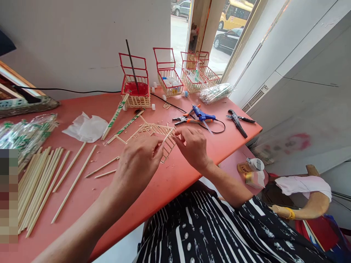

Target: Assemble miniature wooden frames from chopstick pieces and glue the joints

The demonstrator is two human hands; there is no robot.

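Observation:
My left hand (pixel 139 159) pinches a short piece of chopstick (pixel 168 135) between thumb and fingers, just above the table. At the far end of that piece, my right hand (pixel 193 148) has thumb and forefinger closed together; whether they grip the piece or something tiny is unclear. Beneath both hands lies a flat lattice frame (pixel 167 148) of thin wooden sticks, partly covered by my left hand. Small cut pieces (pixel 145 129) are scattered over its far side. Beyond my right hand rest a blue glue gun (pixel 202 114) and orange-handled pliers (pixel 181 119).
Small stick-built carts with red handles (pixel 137 96) line the back; one holds a red container. Loose chopsticks (pixel 44 186) and wrapped packs (pixel 24 133) occupy the left side. Black-handled cutters (pixel 238 122) lie near the right edge. A black cord (pixel 82 90) crosses the back.

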